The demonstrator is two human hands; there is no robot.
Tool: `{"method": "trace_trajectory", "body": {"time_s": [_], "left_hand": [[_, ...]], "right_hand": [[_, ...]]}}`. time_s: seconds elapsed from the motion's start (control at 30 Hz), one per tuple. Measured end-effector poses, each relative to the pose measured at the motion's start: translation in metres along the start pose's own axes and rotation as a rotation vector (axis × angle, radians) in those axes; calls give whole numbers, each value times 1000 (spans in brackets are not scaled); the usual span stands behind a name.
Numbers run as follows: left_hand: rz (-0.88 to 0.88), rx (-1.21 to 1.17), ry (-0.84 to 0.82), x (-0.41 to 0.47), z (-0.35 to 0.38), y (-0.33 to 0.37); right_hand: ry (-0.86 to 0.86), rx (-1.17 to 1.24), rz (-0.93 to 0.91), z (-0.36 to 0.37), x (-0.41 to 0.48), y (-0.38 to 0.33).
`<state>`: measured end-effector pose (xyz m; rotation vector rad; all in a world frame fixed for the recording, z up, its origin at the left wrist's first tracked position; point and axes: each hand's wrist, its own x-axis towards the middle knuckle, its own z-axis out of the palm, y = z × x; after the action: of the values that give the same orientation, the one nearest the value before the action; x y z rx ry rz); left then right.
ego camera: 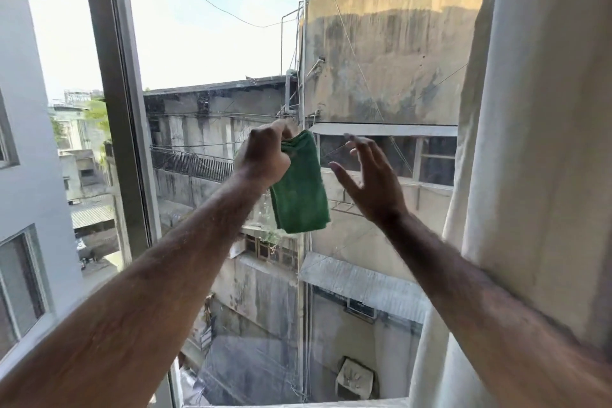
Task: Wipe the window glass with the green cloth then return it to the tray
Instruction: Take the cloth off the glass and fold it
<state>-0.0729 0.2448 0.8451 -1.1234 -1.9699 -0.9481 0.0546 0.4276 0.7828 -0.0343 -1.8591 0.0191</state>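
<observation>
My left hand [265, 152] is raised in front of the window glass [212, 43] and pinches the top corner of the folded green cloth [299, 189], which hangs straight down from my fingers. My right hand [371, 175] is just to the right of the cloth, fingers spread and apart from it, holding nothing. Both forearms reach up from the bottom corners of the view. The tray is not in view.
A grey window frame post [116, 93] runs down the left of the pane. A cream curtain [536, 142] hangs on the right, touching my right forearm. Weathered buildings and a courtyard lie outside, beyond the glass.
</observation>
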Motion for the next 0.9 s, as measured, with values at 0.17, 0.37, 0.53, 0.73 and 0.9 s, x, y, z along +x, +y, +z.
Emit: {"method": "trace_trajectory", "body": {"time_s": [0.17,0.37,0.53,0.73,0.9], "left_hand": [[-281,-438,-5,-16,-13,-20],[-651,-890,-49,-68,-27,-70],[-856,-1148,-67,-143,-16,-104],[-1031,-1275,-176,-249,17,-143],[-1202,-1253,-234,-356,49,-176]], "right_hand": [[-529,344,486,1,-15,-26],[-528,962,886,5,-46,-35],[-497,1146,1103,21,-97,-56],[-487,1177,1344,45,-194,-81],[-540,1115,1546,72,-300,-104]]}}
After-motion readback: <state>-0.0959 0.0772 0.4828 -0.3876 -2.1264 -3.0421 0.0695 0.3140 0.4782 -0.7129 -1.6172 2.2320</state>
